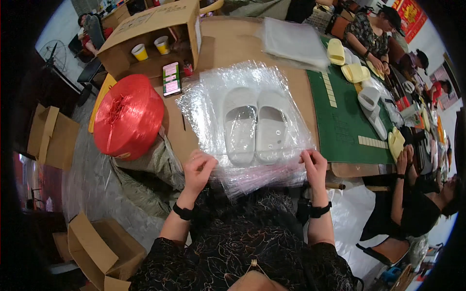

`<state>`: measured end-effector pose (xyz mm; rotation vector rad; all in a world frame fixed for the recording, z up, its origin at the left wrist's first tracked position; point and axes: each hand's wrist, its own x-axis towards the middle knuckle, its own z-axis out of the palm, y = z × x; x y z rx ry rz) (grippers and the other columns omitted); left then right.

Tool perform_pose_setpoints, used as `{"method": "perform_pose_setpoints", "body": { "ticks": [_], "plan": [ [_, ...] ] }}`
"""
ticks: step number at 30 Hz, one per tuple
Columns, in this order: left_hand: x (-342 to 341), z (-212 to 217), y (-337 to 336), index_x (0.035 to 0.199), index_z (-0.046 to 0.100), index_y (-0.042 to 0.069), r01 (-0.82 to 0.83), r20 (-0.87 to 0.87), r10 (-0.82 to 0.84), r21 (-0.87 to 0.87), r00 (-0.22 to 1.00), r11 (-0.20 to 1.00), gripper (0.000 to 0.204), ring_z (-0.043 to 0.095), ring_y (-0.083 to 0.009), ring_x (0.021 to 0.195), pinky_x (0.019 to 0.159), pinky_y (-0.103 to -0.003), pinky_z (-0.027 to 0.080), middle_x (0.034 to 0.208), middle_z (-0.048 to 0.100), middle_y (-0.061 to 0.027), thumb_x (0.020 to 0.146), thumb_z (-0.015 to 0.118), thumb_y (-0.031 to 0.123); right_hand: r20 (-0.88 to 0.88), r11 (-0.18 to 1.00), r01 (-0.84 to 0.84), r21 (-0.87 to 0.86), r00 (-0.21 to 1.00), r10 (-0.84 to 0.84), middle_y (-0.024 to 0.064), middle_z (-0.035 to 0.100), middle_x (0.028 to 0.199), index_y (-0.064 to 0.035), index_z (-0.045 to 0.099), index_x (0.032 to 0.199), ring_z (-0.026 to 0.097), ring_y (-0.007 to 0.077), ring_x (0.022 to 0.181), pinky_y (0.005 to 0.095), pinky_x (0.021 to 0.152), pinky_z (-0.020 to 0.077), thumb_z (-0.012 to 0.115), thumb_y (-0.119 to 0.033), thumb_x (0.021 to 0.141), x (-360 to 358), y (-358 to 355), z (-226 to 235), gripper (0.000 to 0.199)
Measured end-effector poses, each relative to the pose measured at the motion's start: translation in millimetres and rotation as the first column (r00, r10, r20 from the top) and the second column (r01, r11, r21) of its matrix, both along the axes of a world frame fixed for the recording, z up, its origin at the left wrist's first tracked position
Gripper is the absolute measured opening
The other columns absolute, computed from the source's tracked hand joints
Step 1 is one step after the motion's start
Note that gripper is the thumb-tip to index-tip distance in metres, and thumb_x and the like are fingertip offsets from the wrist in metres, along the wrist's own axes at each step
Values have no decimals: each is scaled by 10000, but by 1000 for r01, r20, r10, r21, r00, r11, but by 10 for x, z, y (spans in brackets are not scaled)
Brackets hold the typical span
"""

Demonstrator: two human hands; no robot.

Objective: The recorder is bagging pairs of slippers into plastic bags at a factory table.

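A pair of pale grey slide sandals (241, 127) lies side by side inside a clear plastic bag (297, 127), on top of a stack of similar bags (206, 92). My left hand (199, 167) has its fingers pinched on the near left corner of the bag. At the near right corner, my right hand (314, 164) pinches the bag's edge between thumb and fingers. The bag's near edge stretches between both hands, just below the sandals' heels.
Left of the stack sits a big roll of red plastic twine (128, 116). Behind it are a phone (172, 79) and a cardboard box (150, 29) holding two cups. To the right, a green mat (335, 126) carries yellow slides (355, 72); co-workers (374, 34) sit beyond.
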<state>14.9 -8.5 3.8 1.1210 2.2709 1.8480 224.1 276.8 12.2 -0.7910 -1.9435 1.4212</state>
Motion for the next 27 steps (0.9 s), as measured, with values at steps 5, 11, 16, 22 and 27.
{"method": "perform_pose_setpoints", "body": {
  "ticks": [5, 11, 16, 22, 27],
  "plan": [
    [-136, -161, 191, 586, 449, -13, -84, 371, 96, -49, 924, 995, 391, 401, -111, 561, 522, -307, 296, 552, 449, -20, 884, 667, 114, 94, 989, 119, 85, 987, -127, 19, 593, 600, 16, 655, 771, 535, 83, 552, 256, 534, 410, 690, -219, 868, -193, 128, -111, 256],
    [-160, -231, 237, 650, 535, -6, -136, 239, 225, -337, 945, 932, 293, 491, -177, 607, 564, -340, 379, 611, 524, -56, 843, 704, 136, 352, 887, 170, 430, 873, -338, 93, 588, 590, -74, 690, 767, 594, 289, 562, 398, 563, 462, 716, -335, 770, -324, 36, -153, 262],
    [104, 167, 316, 994, 636, 54, -390, -560, 264, -116, 785, 913, 199, 545, -294, 1008, 845, -418, 462, 1080, 615, -99, 831, 702, 149, 355, 857, 151, 493, 864, -356, 102, 607, 617, -83, 676, 759, 613, 314, 588, 415, 562, 466, 709, -348, 775, -326, 16, -154, 267],
    [195, 139, 541, 1351, 519, 95, 57, -489, -360, -530, 795, 846, 557, 338, -318, 1389, 1133, -484, 270, 1494, 408, -88, 863, 653, 330, 418, 883, 126, 453, 844, -335, 104, 613, 655, -95, 675, 802, 617, 329, 636, 427, 595, 475, 710, -327, 787, -313, -5, -93, 235],
    [142, -2, 561, 1445, 421, 106, 82, -385, -429, -659, 817, 748, 699, 256, -311, 1441, 1175, -503, 177, 1541, 342, -86, 864, 604, 450, 38, 616, 239, 750, 915, -401, 117, 561, 1049, -98, 623, 1057, 534, 346, 1016, 421, 832, 459, 743, -129, 774, -338, -260, 235, 310]
  ]
}}
